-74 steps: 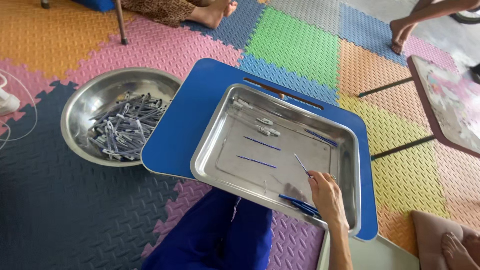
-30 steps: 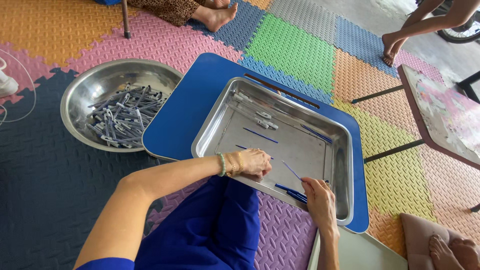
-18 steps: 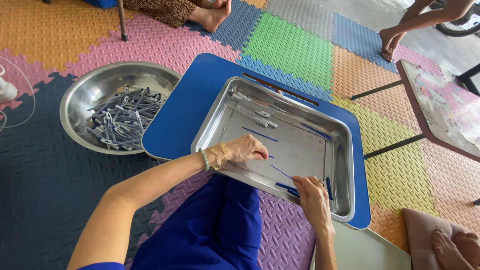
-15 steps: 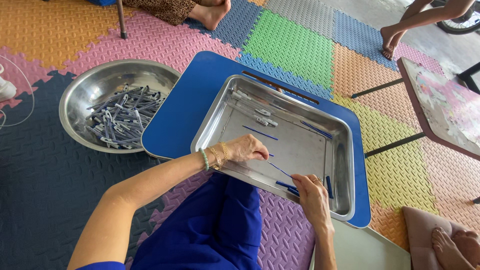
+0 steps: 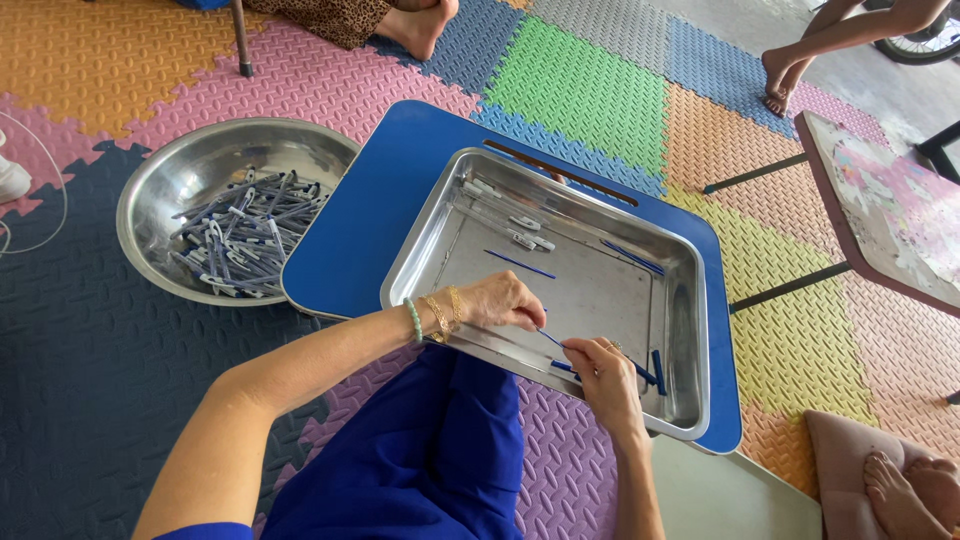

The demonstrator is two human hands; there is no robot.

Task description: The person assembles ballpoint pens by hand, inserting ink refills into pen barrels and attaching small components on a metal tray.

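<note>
A thin blue stick (image 5: 549, 337) is pinched between the left hand (image 5: 503, 300) and right hand (image 5: 598, 368) over a shiny rectangular steel tray (image 5: 432, 237); grey pieces are heaped in a round metal bowl (image 5: 185, 170).

My left hand (image 5: 505, 300) and right hand (image 5: 600, 370) crowd the steel tray's (image 5: 690, 300) near rim. Tray centre lies open; clips (image 5: 520, 228) and blue sticks (image 5: 632, 257) line the far wall.

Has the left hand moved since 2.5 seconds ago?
Yes. The left hand, out of view then, has come in over the near rim of the steel tray, meeting the right hand at a thin blue stick.
</note>
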